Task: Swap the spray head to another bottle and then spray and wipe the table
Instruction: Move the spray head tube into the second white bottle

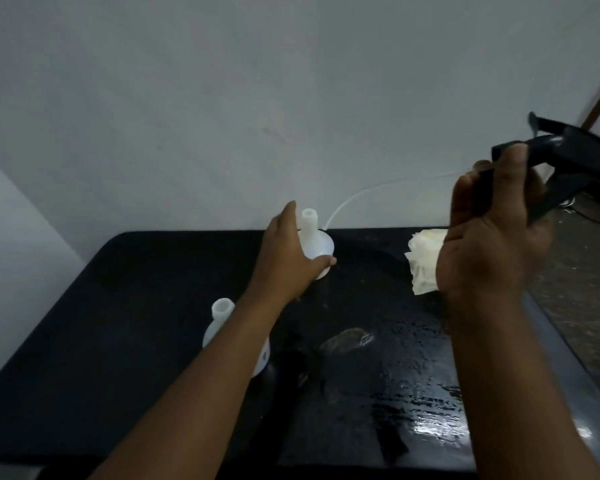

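The left grip (291, 252), a bare hand, wraps the rounded body of the far bottle (317, 239), with the thumb across the front and the fingers round the back. This bottle is translucent white and stands upright on the black worktop (136, 327), near its back edge. Its narrow neck is open and carries no cap. Whether there is liquid inside cannot be told.

The right grip (492, 233) is raised above the worktop, fingers curled round the black spray head (568, 157), which is tilted, with its nozzle end toward the upper left. A thin white dip tube (378, 187) runs from the head in a long curve down to the left. Its free end hangs just beside the far bottle's shoulder, outside the neck.

A second white bottle (222, 318) stands nearer, on the left, partly hidden by the left forearm. Its neck is also open, and its contents cannot be seen.

A crumpled pale cloth (425, 261) lies on the worktop behind the right grip. Glossy wet streaks (423, 393) cover the worktop's front right part. A pale wall rises behind.
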